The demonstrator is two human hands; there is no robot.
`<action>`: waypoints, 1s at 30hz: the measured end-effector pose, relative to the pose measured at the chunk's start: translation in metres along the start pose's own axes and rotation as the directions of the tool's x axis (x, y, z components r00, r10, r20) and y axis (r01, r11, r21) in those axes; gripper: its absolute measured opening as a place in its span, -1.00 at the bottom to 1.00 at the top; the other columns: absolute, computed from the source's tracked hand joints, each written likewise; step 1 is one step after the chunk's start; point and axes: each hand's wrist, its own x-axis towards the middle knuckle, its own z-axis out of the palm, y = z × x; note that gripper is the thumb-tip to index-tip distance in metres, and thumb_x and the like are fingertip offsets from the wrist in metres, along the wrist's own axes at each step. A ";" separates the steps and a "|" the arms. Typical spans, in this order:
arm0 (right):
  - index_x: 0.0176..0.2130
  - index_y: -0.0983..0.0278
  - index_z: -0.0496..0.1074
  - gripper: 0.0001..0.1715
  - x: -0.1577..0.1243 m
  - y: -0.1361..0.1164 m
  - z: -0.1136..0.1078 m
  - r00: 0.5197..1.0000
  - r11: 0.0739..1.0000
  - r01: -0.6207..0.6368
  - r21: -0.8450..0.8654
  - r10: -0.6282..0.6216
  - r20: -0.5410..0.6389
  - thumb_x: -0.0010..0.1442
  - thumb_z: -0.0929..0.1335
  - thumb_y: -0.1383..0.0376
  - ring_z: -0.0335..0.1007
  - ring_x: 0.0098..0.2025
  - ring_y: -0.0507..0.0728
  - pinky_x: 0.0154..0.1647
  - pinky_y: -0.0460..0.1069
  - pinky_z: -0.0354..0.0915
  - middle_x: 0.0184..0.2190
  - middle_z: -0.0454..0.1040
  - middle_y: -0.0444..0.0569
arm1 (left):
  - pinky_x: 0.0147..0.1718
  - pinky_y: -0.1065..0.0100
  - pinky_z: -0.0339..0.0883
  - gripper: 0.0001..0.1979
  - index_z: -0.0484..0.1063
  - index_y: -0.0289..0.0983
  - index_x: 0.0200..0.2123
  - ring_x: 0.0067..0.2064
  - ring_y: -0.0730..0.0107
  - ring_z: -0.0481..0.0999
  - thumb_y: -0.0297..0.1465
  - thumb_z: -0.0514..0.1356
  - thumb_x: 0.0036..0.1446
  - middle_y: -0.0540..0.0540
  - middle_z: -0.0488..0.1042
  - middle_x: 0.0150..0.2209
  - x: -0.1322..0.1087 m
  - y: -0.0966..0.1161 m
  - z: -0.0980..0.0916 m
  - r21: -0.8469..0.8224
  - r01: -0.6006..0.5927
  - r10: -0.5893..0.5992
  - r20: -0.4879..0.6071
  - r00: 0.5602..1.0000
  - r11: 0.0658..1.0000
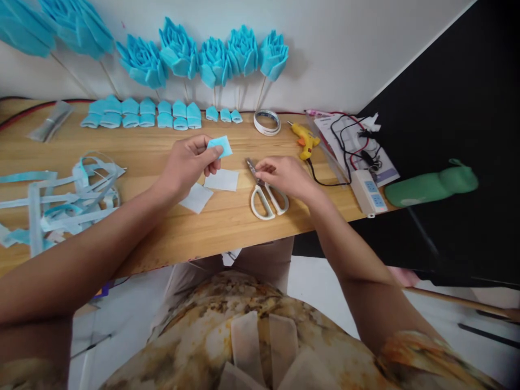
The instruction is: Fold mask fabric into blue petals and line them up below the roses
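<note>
Between thumb and fingers, my left hand (190, 162) pinches a small blue square of fabric (225, 145) above the wooden table. Two pale squares lie just below it: one white piece (222, 180) and another piece (196, 198), close together. To the right, my right hand (280, 173) is at the blades of the white-handled scissors (263, 201), its thumb and fingertips closed on them. The scissors lie on the table with their handles toward me and tips pointing away.
Blue fabric flowers (215, 61) on sticks lean on the wall above rows of folded blue pieces (130, 112). Fabric strips (77, 200) lie left. A tape roll (267, 123), yellow glue gun (304, 142), power strip (369, 192) and green bottle (430, 186) are right.
</note>
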 end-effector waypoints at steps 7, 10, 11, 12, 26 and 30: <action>-0.26 0.25 0.53 -0.95 -0.011 0.004 0.034 0.979 0.981 -0.043 -0.189 0.003 -0.205 0.26 0.41 0.36 0.49 -0.24 0.15 -0.18 0.02 0.29 -0.26 0.62 0.00 | -0.54 0.47 0.24 -0.72 0.38 -0.25 -0.53 -0.57 0.55 0.36 -0.51 0.29 0.23 0.04 0.46 -0.59 -0.003 0.002 0.003 0.032 0.007 -0.008 0.024 1.000 0.999; -0.27 0.24 0.53 -0.90 -0.009 0.008 0.039 0.966 0.987 -0.065 -0.149 0.024 -0.256 0.27 0.37 0.38 0.49 -0.25 0.14 -0.19 0.01 0.27 -0.29 0.62 -0.03 | -0.53 0.47 0.24 -0.71 0.38 -0.24 -0.53 -0.57 0.54 0.36 -0.54 0.27 0.24 0.03 0.46 -0.59 -0.003 0.004 0.004 0.038 0.019 -0.020 0.029 0.999 0.999; -0.27 0.24 0.53 -0.89 -0.009 0.010 0.040 0.963 0.990 -0.072 -0.118 0.038 -0.267 0.27 0.37 0.37 0.50 -0.25 0.14 -0.19 0.01 0.28 -0.30 0.62 -0.04 | -0.53 0.47 0.24 -0.71 0.38 -0.24 -0.53 -0.57 0.54 0.36 -0.54 0.27 0.23 0.03 0.46 -0.59 -0.004 0.004 0.003 0.039 0.019 -0.021 0.028 0.999 0.999; -0.27 0.23 0.53 -0.89 -0.009 0.011 0.041 0.960 0.993 -0.079 -0.082 0.054 -0.274 0.28 0.37 0.36 0.51 -0.26 0.13 -0.19 0.01 0.28 -0.31 0.62 -0.05 | -0.53 0.47 0.24 -0.72 0.38 -0.24 -0.53 -0.56 0.54 0.36 -0.53 0.27 0.23 0.03 0.46 -0.58 -0.004 0.004 0.003 0.042 0.019 -0.020 0.028 0.999 0.999; -0.27 0.21 0.50 -0.85 -0.014 0.017 0.041 0.907 0.981 -0.019 0.191 0.097 -0.411 0.29 0.36 0.20 0.49 -0.32 0.09 -0.23 0.00 0.32 -0.34 0.61 -0.11 | -0.52 0.43 0.23 -0.74 0.43 -0.25 -0.53 -0.56 0.53 0.35 -0.38 0.35 0.20 0.01 0.49 -0.56 -0.003 -0.002 0.001 0.061 0.021 -0.028 0.114 0.993 0.998; -0.20 0.17 0.55 -0.74 -0.017 -0.006 0.027 0.829 0.973 0.210 0.099 -0.123 -0.545 0.39 0.32 0.12 0.48 -0.23 0.11 -0.16 0.03 0.36 -0.25 0.61 -0.07 | -0.53 0.46 0.25 -0.72 0.43 -0.26 -0.54 -0.57 0.54 0.35 -0.34 0.36 0.18 0.00 0.49 -0.57 -0.005 0.003 0.002 0.069 0.074 -0.086 0.185 0.979 0.995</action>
